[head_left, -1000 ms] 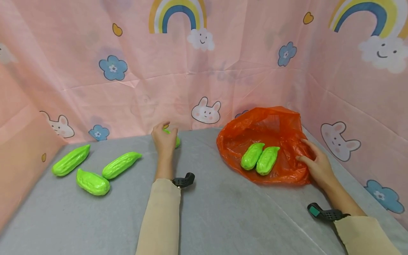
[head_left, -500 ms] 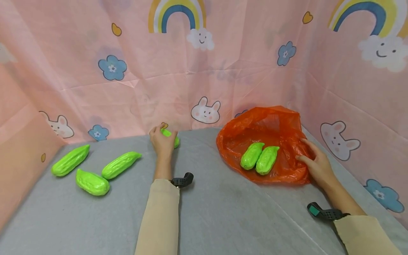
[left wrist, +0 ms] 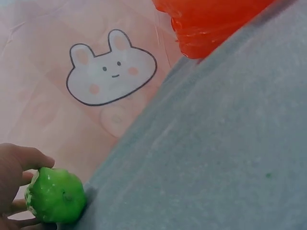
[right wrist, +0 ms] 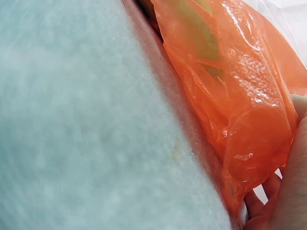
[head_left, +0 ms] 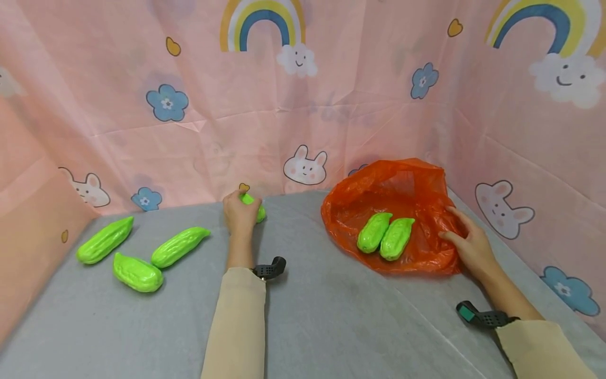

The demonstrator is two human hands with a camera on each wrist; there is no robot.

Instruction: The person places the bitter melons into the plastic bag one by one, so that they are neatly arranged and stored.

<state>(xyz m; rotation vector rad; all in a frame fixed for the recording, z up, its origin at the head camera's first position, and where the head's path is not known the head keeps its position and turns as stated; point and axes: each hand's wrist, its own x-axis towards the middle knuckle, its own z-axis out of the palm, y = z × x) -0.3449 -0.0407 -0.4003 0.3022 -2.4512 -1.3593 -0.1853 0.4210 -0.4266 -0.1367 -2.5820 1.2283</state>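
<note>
- Left hand point(head_left: 239, 215) sits slightly nearer the person than a second ago, fingers drawn in over the held gourd point(head_left: 254, 207); right hand point(head_left: 473, 245) and orange-red plastic bag point(head_left: 433, 239) about where they were.
- Held gourd: bright green, at the back of the grey surface point(head_left: 331, 316), close to the back wall cloth point(head_left: 213, 142). Left thumb and fingers clamped round it; whether its underside touches down, cannot tell.
- Right thumb and fingers clamped on the bag's right side, film gathered between them.
- Bag lies on the surface toward the back right corner, mouth facing forward. Two bagged gourds point(head_left: 396, 239) inside, side by side; greenish patch through the film in the right wrist view.
- Surface left of the left hand: slim gourd point(head_left: 105, 240) near the left wall cloth point(head_left: 28, 210); plump gourd point(head_left: 138, 272) just beside a tapered gourd point(head_left: 181, 246).
- Surface covering soft-looking, a pale crease running toward the front right.
- Walls: pink cloth on three sides, right wall cloth point(head_left: 568, 195) included. Prints: rainbows point(head_left: 262, 10), smiling clouds point(head_left: 297, 59), rabbit heads point(head_left: 305, 166), blue flowers point(head_left: 167, 102), yellow hearts point(head_left: 173, 46). Fold lines cross the back.
- Beige sleeves point(head_left: 239, 321); black wrist devices point(head_left: 270, 268) on both arms.
</note>
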